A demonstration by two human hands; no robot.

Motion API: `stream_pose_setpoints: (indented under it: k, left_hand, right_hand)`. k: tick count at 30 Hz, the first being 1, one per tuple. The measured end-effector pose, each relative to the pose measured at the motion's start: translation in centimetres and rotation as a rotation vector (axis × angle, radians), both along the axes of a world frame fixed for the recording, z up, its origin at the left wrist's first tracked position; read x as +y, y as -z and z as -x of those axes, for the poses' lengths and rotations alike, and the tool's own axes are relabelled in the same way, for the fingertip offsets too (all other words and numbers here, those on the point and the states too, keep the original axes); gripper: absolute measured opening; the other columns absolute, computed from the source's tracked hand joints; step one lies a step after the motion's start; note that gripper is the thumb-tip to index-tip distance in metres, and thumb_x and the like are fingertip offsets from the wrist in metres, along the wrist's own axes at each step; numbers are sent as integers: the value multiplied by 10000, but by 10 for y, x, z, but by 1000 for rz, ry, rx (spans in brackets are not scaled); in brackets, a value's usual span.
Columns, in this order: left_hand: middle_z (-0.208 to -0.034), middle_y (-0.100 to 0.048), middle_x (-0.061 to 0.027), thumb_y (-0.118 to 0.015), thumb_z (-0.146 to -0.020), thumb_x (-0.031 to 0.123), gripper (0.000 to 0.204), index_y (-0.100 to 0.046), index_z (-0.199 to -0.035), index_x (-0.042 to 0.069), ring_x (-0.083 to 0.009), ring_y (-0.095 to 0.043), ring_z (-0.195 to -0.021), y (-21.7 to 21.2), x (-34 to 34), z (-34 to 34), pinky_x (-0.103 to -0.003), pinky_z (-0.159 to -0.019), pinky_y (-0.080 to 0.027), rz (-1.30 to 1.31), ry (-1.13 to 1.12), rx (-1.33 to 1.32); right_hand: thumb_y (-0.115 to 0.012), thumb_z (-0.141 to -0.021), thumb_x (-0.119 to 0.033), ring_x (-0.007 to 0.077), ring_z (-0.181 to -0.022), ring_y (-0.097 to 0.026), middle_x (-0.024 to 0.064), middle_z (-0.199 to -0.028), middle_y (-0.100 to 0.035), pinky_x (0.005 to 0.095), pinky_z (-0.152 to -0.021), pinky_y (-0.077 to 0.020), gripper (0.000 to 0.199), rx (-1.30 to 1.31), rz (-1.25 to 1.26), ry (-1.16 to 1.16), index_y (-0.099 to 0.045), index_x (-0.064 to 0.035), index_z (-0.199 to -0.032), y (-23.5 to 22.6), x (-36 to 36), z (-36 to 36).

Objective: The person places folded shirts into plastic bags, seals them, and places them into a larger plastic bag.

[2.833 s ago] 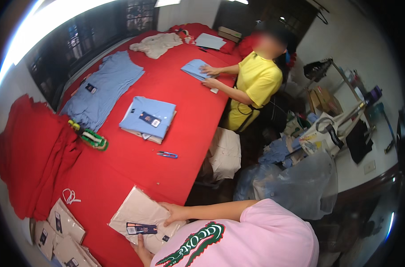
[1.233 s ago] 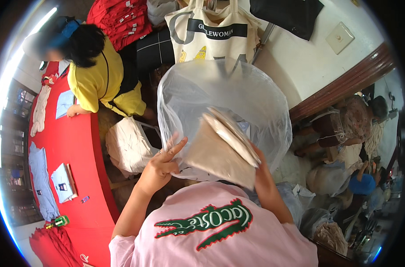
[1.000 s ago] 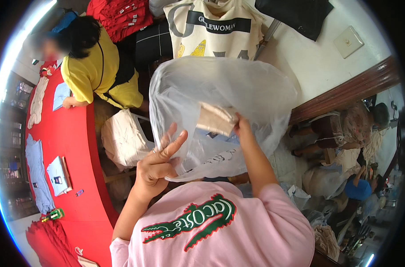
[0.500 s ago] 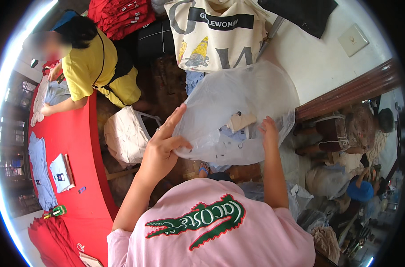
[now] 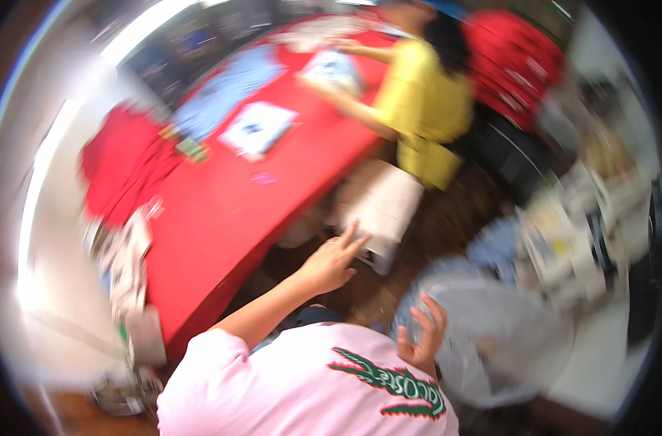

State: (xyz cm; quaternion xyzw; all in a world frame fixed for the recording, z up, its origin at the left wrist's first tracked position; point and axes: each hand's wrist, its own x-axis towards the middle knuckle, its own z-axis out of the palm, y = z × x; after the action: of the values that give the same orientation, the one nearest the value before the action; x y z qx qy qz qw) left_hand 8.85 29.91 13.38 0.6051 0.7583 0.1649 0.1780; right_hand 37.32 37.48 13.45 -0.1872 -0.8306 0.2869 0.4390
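The picture is blurred by motion. My left hand (image 5: pixel 332 263) is held out empty with its fingers spread, in front of the edge of the red table (image 5: pixel 222 232) and near a white bag (image 5: pixel 380 211) on the floor. My right hand (image 5: pixel 421 336) is also empty, fingers loosely curled and apart, just above a large clear plastic bag (image 5: pixel 505 341) that lies to my right. My pink shirt fills the lower middle.
A person in a yellow shirt (image 5: pixel 425 109) works at the far side of the table. Folded blue shirts (image 5: pixel 258 127) and flat packages lie on the table. Red garments (image 5: pixel 120 167) are piled at its left end. Paper packets (image 5: pixel 131 254) sit near its front-left edge.
Both hands have let go of the clear plastic bag, which now lies low at my right. The view has swung back toward the red table.
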Motion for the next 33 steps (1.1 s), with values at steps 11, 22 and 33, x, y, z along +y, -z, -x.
stream_pose_setpoints:
  k: [11,22,33]
  left_hand:
    - [-1480,-540,-236,-807,-897,255,631,-551,-1423,21,-374,-576,-1333,84,-376,209,-463,-1112,-479,-699,-1536,-282]
    - [-1456,-430,-444,-930,-695,300,1037,-385,-1396,-236,-527,-480,-1363,131,-788,352,-488,-1185,-397,-1317,-2754,192]
    - [-1369,-601,-241,-826,-860,141,746,-447,-1432,-152,-324,-672,-1121,125,-759,351,-403,-938,-577,-2051,-2103,-611]
  right_hand:
    - [-552,-1028,-11,155,-884,-657,137,-1238,-679,296,-831,-537,332,-223,605,-499,-572,11,-1360,8,-22,254]
    - [-612,-1046,-230,277,-1127,-690,194,-1294,-667,387,-913,-558,514,-933,1238,-1145,-480,16,-1477,95,-272,625]
    - [-732,-974,-256,256,-1230,-614,134,-1270,-668,409,-1044,-502,517,-888,1463,-1292,-552,3,-1385,162,-530,891]
